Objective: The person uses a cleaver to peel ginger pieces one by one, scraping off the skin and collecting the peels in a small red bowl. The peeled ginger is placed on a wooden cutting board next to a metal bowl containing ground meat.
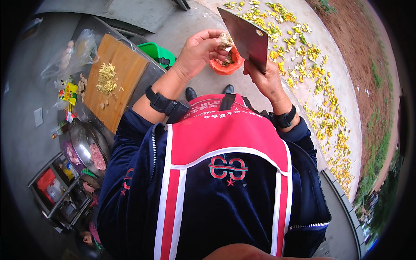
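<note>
My left hand [199, 48] pinches a pale, knobbly bulb or root [226, 41] between thumb and fingers; whether it is garlic or ginger I cannot tell. A wide-bladed cleaver [247, 35] rises from my right hand [269, 79], its blade upright and close beside the pale piece. My right fingers wrap the handle, which is mostly hidden. Below both hands, on the floor, stands a bin or basin lined with an orange plastic bag [238, 66], with scraps inside. A wooden cutting board [130, 68] on my left carries a pile of pale yellow slivers [107, 79].
Ginger pieces [82, 85], a yellow packet [70, 93] and a clear plastic bag [86, 44] lie beside the board. A metal wok [78, 136] contains raw meat [97, 156]. Under the counter edge sits a green bin [151, 48]. Yellow peelings [302, 48] cover the concrete at right.
</note>
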Demonstrator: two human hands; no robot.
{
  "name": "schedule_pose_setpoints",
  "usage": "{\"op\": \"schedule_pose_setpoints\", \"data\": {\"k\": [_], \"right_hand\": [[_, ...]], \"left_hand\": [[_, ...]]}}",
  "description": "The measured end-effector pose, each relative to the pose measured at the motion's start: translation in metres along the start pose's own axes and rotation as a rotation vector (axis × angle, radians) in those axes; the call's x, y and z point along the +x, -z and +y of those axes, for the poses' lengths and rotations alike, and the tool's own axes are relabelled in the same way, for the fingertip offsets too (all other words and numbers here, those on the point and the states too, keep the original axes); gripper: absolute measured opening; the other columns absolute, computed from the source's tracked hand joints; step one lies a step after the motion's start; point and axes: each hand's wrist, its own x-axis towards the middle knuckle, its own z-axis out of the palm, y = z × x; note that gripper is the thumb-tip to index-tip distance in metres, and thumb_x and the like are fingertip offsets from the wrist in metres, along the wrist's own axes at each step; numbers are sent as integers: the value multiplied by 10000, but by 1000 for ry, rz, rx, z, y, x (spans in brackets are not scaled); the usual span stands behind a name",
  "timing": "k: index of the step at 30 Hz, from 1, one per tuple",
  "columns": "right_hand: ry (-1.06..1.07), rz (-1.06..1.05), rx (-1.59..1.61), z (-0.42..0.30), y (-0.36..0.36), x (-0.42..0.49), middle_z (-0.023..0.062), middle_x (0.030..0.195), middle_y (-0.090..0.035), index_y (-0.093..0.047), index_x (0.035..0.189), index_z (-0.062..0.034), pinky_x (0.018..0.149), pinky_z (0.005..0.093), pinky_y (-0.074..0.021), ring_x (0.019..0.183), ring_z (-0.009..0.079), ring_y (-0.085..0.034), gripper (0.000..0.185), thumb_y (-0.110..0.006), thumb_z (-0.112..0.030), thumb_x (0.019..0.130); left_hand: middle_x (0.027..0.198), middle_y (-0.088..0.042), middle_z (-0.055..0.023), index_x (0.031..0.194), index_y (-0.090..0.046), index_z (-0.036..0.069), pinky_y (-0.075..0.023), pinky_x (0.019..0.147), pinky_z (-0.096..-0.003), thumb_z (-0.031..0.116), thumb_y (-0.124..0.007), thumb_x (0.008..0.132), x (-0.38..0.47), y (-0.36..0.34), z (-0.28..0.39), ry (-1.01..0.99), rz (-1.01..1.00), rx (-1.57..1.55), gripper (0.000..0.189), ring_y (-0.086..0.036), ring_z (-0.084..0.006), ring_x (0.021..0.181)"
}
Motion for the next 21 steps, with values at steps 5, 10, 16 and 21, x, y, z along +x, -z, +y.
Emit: {"op": "schedule_pose_setpoints", "data": {"k": [5, 10, 16, 21], "right_hand": [[73, 23, -29, 1, -1, 4, 132, 933, -690, -629, 1191, -28, 732, 307, -527, 818, 209, -694, 327, -628, 29, 869], [94, 66, -82, -4, -4, 1, 159, 945, -684, -626, 1198, -30, 735, 319, -532, 834, 264, -706, 332, -614, 36, 872], [104, 166, -30, -14, -18, -1, 31, 692, -620, -633, 906, -15, 593, 287, -478, 637, 125, -597, 99, -583, -81, 962], [49, -71, -148, -13, 2, 3, 95, 734, -651, -646, 998, -47, 621, 323, -507, 668, 203, -650, 79, -607, -64, 932]], "left_hand": [[1023, -690, -86, 1229, -562, 15, -559, 748, -285, 179, -598, 947, -4, -14, 9, -51, 23, 31, 328, -679, -150, 872], [1008, -677, -82, 1191, -588, -19, -578, 725, -271, 128, -632, 947, -9, -27, 10, -166, 76, 7, 288, -685, -149, 860], [1005, -683, -87, 1187, -605, -19, -564, 734, -270, 116, -635, 951, -12, -29, 11, -266, 67, 87, 274, -671, -139, 856], [991, -689, -85, 1215, -619, -4, -535, 737, -257, 142, -633, 950, -17, -11, 23, -114, -15, 137, 303, -636, -120, 817]]}}
